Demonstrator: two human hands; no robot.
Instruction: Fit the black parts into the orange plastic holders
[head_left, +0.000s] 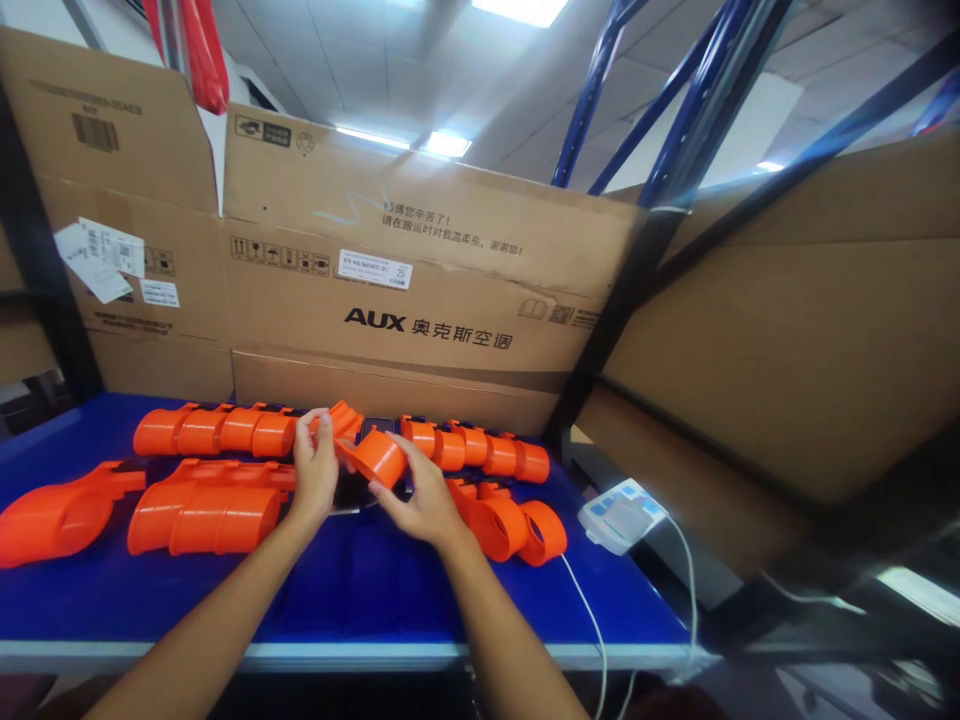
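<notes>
Over the middle of the blue table [360, 590], my right hand [424, 495] is closed around an orange plastic ring piece [381, 458]. The piece's narrow end points toward my left hand [316, 468], whose thumb and fingers are pinched beside another ridged orange part [345, 420]. I cannot tell whether those two orange parts are joined. Beneath both hands lies a dark flat object [356, 495], mostly covered by them. Similar orange ring pieces stand in rows on either side, such as the back left row [240, 430] and the front left row [217, 518].
More orange rings stand at the back right [480, 450] and front right [510, 525]. One large orange ring with a handle [67, 515] lies far left. A white box-like device [621, 515] with a cable sits near the right edge. Cardboard [420, 270] walls the back; a black post [600, 350] rises right.
</notes>
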